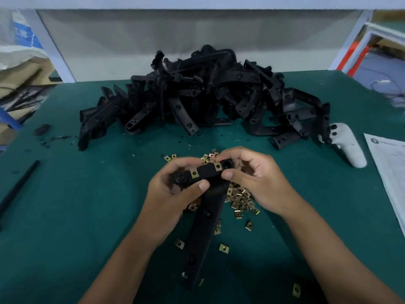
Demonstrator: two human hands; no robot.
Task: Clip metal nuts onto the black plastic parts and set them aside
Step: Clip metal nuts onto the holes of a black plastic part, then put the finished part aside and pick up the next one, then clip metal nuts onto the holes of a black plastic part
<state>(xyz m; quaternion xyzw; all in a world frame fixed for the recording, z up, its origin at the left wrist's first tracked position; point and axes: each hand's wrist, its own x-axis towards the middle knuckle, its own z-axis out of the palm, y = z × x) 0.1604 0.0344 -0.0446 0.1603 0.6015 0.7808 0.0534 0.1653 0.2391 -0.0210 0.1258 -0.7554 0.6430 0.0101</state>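
While left hand (173, 194) grips black part (203, 207), right hand (252, 176) pinches it.

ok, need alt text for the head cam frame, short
Both hands hold one black plastic part above a green table: the left hand grips its near end, the right hand pinches beside two brass clip nuts already fitted. Loose nuts lie scattered beneath, and a pile of black parts sits behind.

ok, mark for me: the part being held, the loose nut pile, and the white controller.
black plastic part (205, 218), head view, on its long lower arm.
loose nut pile (240, 199), head view, middle of the heap under the right hand.
white controller (348, 145), head view, on its handle.
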